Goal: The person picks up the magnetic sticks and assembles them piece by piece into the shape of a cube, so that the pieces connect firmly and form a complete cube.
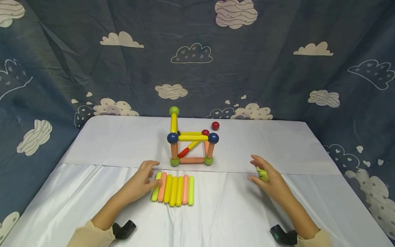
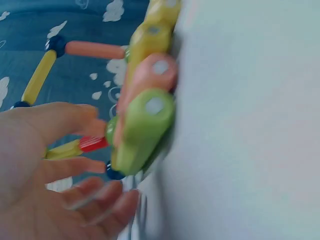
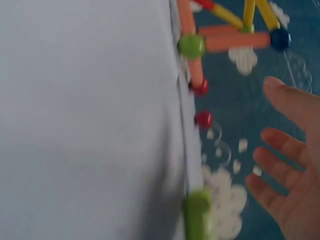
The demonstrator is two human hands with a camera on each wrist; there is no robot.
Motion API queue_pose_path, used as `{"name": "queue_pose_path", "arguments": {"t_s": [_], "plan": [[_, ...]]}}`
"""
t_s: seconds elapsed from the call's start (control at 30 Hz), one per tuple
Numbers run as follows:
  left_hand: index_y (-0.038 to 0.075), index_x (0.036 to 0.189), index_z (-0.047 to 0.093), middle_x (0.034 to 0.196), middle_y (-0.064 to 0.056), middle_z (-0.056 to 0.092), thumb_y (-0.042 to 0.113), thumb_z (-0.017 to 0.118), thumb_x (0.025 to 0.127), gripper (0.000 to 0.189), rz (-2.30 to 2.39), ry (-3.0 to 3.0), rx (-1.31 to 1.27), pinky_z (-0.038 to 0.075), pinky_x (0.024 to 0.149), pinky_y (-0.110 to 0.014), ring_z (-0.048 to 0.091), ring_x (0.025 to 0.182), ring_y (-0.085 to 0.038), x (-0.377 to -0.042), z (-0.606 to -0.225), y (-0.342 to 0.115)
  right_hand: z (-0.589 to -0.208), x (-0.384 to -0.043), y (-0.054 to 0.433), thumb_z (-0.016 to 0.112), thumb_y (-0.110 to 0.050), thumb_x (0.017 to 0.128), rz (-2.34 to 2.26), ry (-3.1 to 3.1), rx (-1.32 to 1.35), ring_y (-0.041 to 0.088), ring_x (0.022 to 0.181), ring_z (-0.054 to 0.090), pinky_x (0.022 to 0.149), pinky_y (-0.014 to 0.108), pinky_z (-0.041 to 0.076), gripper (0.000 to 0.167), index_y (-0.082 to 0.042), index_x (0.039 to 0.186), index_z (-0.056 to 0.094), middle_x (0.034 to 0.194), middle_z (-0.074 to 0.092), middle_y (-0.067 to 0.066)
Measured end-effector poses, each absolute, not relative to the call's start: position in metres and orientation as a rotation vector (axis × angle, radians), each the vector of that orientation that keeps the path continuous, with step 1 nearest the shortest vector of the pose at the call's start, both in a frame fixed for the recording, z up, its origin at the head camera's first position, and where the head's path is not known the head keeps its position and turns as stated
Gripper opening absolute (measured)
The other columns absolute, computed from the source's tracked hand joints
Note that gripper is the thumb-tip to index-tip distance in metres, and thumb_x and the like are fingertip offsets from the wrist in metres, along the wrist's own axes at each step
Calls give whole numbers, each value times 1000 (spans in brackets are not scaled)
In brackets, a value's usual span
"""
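My left hand [image 1: 140, 183] is at the left end of a row of magnetic rods [image 1: 174, 190], its fingers relaxed. A green rod [image 2: 145, 130] at that end is the one nearest its fingertips; none is gripped. My right hand [image 1: 271, 181] hovers at the right, fingers apart and loosely bent. Partly hidden behind it are green rods [image 1: 263, 174]; in the right wrist view a green rod [image 3: 198, 215] lies on the cloth, apart from the fingers. Beyond the row stands a frame [image 1: 192, 160] of coral and yellow rods joined by blue, green and red balls.
A loose red ball [image 1: 215, 126] sits behind the frame on the white cloth [image 1: 240, 212]. One yellow rod [image 1: 174, 122] rises from the frame's left corner, topped by a green ball [image 1: 174, 110]. Dark cloud-print fabric [image 1: 262, 68] hangs behind the table.
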State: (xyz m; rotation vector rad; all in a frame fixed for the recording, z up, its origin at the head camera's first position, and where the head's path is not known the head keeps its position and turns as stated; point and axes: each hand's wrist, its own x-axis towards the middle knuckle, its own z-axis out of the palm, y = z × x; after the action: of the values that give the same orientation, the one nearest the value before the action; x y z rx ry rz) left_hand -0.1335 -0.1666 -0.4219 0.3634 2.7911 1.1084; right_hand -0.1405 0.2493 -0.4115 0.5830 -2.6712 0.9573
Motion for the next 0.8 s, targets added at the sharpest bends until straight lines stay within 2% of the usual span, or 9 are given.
{"name": "queue_pose_path", "arguments": {"t_s": [0.1,0.23,0.33,0.5,0.6,0.7,0.8], "plan": [[3,133,38,126,-13,37,20,66,81,61,1019,2749,366,44,65,-26,48,85,-16,-127,-427,-164,-419,-132,270,74,-9,73,891,-2770,517,32,109,47,87,53,37,66,-12,131,42,116,55,13],[-3,131,41,115,-12,41,13,65,77,61,960,2741,335,41,57,-24,44,72,-12,-125,-427,-160,-428,-129,287,72,-10,75,861,-2873,432,36,108,47,88,54,36,52,-5,121,50,113,54,16],[0,127,45,103,-8,42,11,67,75,58,951,2722,280,40,52,-24,43,66,-13,-125,-426,-160,-434,-129,296,70,-6,76,863,-2916,371,37,108,46,89,52,36,42,-3,115,54,111,54,16],[8,114,53,92,-3,48,12,70,75,42,1006,2695,254,40,53,-27,44,66,-14,-126,-425,-163,-442,-132,301,68,-3,78,815,-2948,307,37,105,49,84,50,41,32,-3,109,60,106,57,16],[11,109,54,89,-1,55,12,70,77,36,1056,2700,249,41,55,-27,47,66,-13,-128,-423,-167,-441,-131,299,67,-6,79,791,-2950,299,35,101,52,80,47,45,32,-2,110,59,105,58,15],[12,108,54,91,-4,59,11,68,79,33,1160,2714,234,45,60,-28,53,71,-13,-129,-419,-170,-433,-130,292,67,-6,80,797,-2913,353,28,91,55,72,37,48,35,-3,113,58,106,58,12],[10,113,53,99,-7,59,11,67,80,35,1294,2745,243,49,67,-30,57,81,-17,-131,-414,-172,-424,-132,278,67,-4,79,820,-2856,470,18,81,54,62,27,47,36,-4,114,59,106,58,8]]}}
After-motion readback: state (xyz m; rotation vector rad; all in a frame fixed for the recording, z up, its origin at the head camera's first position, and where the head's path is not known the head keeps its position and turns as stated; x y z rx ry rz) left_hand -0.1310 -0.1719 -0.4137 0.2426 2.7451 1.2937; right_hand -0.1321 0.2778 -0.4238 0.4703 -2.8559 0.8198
